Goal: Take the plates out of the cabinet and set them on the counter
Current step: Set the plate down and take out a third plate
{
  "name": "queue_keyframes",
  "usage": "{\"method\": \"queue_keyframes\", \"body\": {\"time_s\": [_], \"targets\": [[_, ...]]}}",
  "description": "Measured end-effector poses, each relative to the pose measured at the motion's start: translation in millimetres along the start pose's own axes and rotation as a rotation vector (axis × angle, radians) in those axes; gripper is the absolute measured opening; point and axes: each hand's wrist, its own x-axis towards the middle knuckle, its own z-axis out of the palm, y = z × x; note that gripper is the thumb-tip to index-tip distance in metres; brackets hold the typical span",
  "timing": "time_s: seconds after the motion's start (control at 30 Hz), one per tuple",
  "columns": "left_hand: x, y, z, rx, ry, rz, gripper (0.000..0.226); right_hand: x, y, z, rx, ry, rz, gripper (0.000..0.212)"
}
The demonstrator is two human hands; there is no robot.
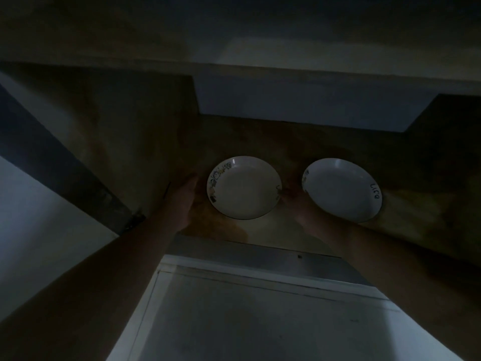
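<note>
My two bare forearms fill the bottom of the view, nearest to me, the left one rising from seven o'clock and the right one from four o'clock, both reaching up toward the middle.

There are two plates, side by side and just apart, both white and shallow with a thin dark rim. The left plate [243, 187] sits just left of centre and carries a band of small coloured pictures along its edge at nine o'clock, plus a small dark mark at three o'clock. The right plate [342, 190] lies toward three o'clock from it, tilted so its lower edge drops to the right, with dark handwritten lettering near its rim at three o'clock. Both lie against a dim brown surface [260, 142] inside the cabinet; the light is too poor to say whether they rest flat on it.

My left hand [186, 201] is at nine o'clock of the left plate, fingers straight and together, pointing up, just beside the rim with a narrow gap; it holds nothing. My right hand [299, 201] sits between the two plates, at the lower left edge of the right plate. It is so dark there that I cannot tell whether its fingers grip that rim or only touch it.

Below the plates, at six o'clock, a pale panel [260, 308] with a white frame spreads toward me. A dark beam [65, 162] slants down from ten o'clock.
</note>
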Motion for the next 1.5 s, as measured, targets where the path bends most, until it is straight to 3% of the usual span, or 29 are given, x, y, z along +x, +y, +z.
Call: {"method": "queue_keyframes", "body": {"time_s": [0.1, 0.37, 0.57, 0.7, 0.93, 1.13, 1.27, 1.4, 1.5], "targets": [[-6, 6, 15, -0.123, -0.076, -0.086, 0.028, 9, 2, 10, 0.028, -0.03, -0.003, 0.042], [-26, 1, 23, -0.276, -0.114, -0.183, 0.04, 16, 13, 10, -0.086, -0.043, 0.193, 0.03], [-33, -6, 16, -0.197, -0.082, -0.156, 0.028, 7, 13, 4, 0.134, -0.078, 0.221, 0.028], [-40, -4, 18, -0.134, 0.042, -0.127, 0.017, -2, 3, 6, 0.298, -0.087, 0.187, 0.022], [-54, -10, 10, -0.133, 0.056, -0.024, 0.023, -34, -10, 6, 0.364, -0.177, 0.131, 0.049], [-110, 1, -6, -0.094, 0.053, -0.034, 0.018, -89, -33, 1, 0.338, -0.275, 0.193, 0.051], [-168, 8, -21, -0.043, 0.015, -0.039, 0.028, -125, -52, -8, 0.357, -0.254, 0.288, 0.054], [-239, 10, -39, -0.172, 0.043, -0.092, 0.033, -169, -80, -19, 0.343, -0.205, 0.355, 0.034], [-301, 15, -54, -0.228, 0.059, -0.129, 0.036, -218, -109, -27, 0.307, -0.209, 0.398, 0.035]]}}
